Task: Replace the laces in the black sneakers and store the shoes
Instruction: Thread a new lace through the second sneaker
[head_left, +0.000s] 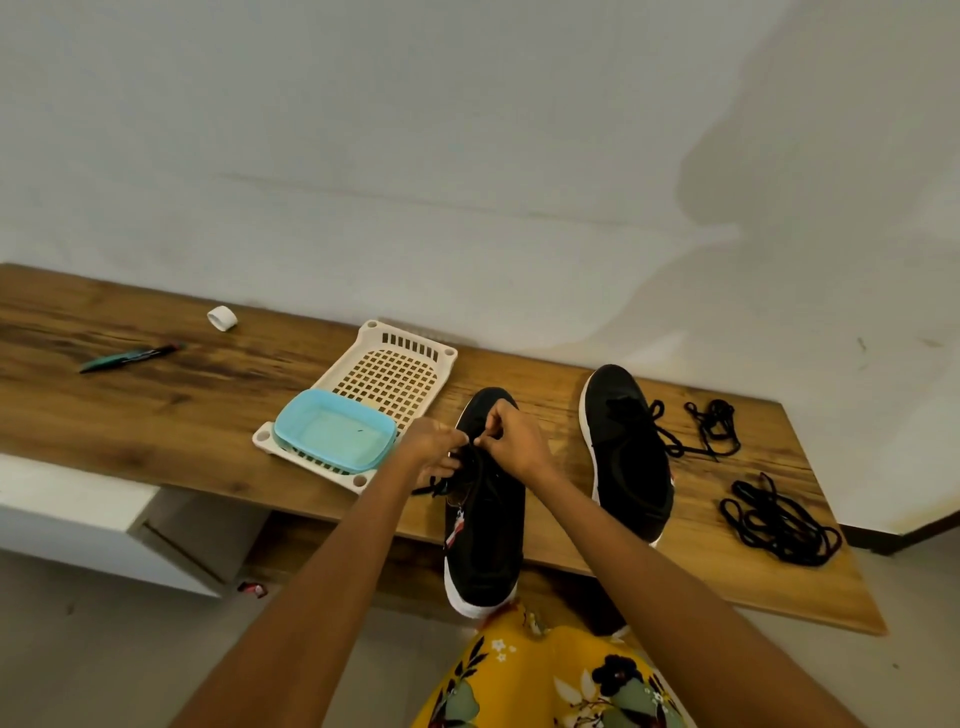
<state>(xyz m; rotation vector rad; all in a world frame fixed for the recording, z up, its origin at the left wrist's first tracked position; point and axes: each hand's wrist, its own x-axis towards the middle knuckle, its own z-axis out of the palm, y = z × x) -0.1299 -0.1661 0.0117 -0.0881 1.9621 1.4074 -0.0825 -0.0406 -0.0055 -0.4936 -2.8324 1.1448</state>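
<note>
A black sneaker (485, 535) with a white sole lies on the wooden table's front edge, heel toward me and overhanging. My left hand (434, 447) and my right hand (511, 441) meet over its eyelets, each pinching the black lace (441, 486), whose loose end trails off the shoe's left side. A second black sneaker (631, 457) lies to the right with a lace partly threaded. Two loose black laces lie further right: a small tangle (719, 426) and a bigger coil (779, 525).
A cream perforated basket (410, 369) sits left of the shoes with a light blue tub (335, 436) in it. A green marker (130, 357) and a white tape roll (222, 318) lie at the table's left. A white wall backs the table (156, 415).
</note>
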